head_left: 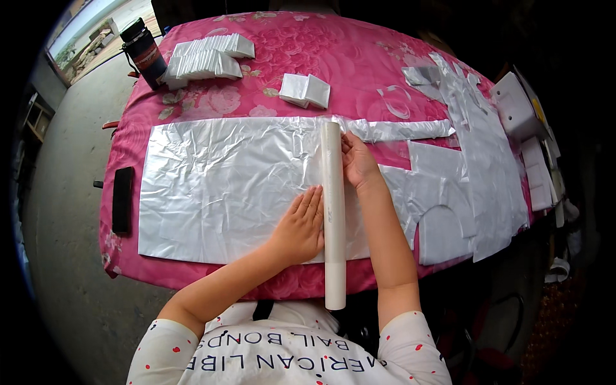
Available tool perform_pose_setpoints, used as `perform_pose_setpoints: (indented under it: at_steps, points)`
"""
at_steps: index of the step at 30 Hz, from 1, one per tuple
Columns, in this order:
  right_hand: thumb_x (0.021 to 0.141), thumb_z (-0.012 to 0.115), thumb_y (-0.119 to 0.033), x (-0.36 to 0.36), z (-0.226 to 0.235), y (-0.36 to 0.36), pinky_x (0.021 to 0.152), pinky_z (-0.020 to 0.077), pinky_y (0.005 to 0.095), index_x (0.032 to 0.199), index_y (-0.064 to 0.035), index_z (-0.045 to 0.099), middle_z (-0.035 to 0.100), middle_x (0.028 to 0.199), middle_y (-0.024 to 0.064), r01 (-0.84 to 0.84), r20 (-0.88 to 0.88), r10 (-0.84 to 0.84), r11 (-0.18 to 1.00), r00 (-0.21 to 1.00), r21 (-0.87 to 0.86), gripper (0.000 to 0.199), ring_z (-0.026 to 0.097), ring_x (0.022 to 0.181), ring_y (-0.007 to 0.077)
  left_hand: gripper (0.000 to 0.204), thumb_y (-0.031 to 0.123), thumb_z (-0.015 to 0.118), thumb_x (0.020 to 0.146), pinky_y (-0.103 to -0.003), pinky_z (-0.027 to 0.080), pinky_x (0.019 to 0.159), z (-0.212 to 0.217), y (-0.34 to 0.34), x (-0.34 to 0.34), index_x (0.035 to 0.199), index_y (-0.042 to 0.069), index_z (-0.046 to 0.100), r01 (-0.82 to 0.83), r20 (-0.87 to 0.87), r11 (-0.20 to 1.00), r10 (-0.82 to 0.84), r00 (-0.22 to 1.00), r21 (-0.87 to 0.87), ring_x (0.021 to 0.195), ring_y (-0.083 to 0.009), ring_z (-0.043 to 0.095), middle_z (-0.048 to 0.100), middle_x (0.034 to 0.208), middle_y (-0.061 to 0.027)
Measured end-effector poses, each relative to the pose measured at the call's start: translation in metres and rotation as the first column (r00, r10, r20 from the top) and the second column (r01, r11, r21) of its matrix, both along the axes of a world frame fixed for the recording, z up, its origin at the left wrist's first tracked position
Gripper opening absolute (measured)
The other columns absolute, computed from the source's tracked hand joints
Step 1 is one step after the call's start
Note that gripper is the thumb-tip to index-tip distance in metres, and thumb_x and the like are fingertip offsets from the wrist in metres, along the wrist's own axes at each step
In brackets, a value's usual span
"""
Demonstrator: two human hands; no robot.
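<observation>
Tube (333, 212), stiff, light and likely to roll, lies along the thin, crinkly sheet (224, 186) (easily torn), left hand (300, 228) pressed flat beside it, right hand (357, 160) cupping its far side

A pink-clothed table on a grey floor

The table (192, 269) wears a pink flowered cloth and stands on a bare grey concrete floor (70, 256). Daylight falls in from an opening (96, 25) at the upper left, showing ground outside. The right and far sides lie in deep shadow.
</observation>
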State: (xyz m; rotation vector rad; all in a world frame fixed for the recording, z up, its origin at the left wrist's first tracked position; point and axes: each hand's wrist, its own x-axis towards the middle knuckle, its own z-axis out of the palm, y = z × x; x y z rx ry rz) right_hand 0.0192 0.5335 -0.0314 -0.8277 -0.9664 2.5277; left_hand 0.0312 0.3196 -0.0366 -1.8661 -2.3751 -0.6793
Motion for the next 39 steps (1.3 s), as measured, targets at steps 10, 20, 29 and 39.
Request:
perform_pose_setpoints:
  at_steps: [10,20,29,39]
  points:
    - [0.097,0.037,-0.022,0.024,0.087,0.073,0.098,0.0396,0.0360,0.118,-0.0064,0.053,0.058,0.120,0.0093,0.516,-0.449,-0.470,0.856,0.760,-0.023,0.030,0.055,0.112,0.0236,0.062,0.023,0.039,0.080,-0.044,0.018,0.110,0.000,-0.003,0.000,0.129,-0.015,0.033,-0.009,-0.012,0.999,0.008,1.000,-0.040,0.133,-0.0381,0.026,0.029,0.139,-0.0294]
    - [0.090,0.047,-0.009,-0.072,0.056,-0.197,0.097,0.0372,0.0409,0.126,-0.0044,0.049,0.060,0.107,0.0176,-0.019,-0.030,0.388,0.120,0.921,0.993,0.036,0.057,0.099,0.0317,0.062,0.028,0.042,0.085,-0.048,0.023,0.107,-0.013,-0.004,0.002,0.132,-0.011,0.031,-0.009,-0.016,0.990,0.011,1.000,0.141,0.132,-0.0380,0.028,0.031,0.138,-0.0300]
    - [0.080,0.057,-0.009,-0.065,0.023,-0.233,0.093,0.0413,0.0396,0.118,-0.0026,0.054,0.056,0.119,0.0167,-0.245,0.268,0.660,-0.129,0.702,0.961,0.039,0.053,0.110,0.0305,0.052,0.020,0.041,0.085,-0.044,0.026,0.106,-0.025,0.007,0.003,0.128,-0.011,0.038,-0.068,-0.138,0.990,0.085,0.987,0.122,0.130,-0.0362,0.033,0.035,0.137,-0.0256]
    - [0.078,0.060,-0.006,0.084,0.063,-0.091,0.088,0.0454,0.0375,0.106,-0.0017,0.061,0.061,0.111,0.0121,-0.031,0.069,0.207,-0.182,0.976,0.983,0.029,0.057,0.103,0.0299,0.055,0.025,0.047,0.089,-0.038,0.027,0.106,0.024,0.026,-0.064,0.130,-0.010,0.036,-0.277,0.842,0.901,-0.153,0.518,0.334,0.129,-0.0309,0.035,0.034,0.138,-0.0229]
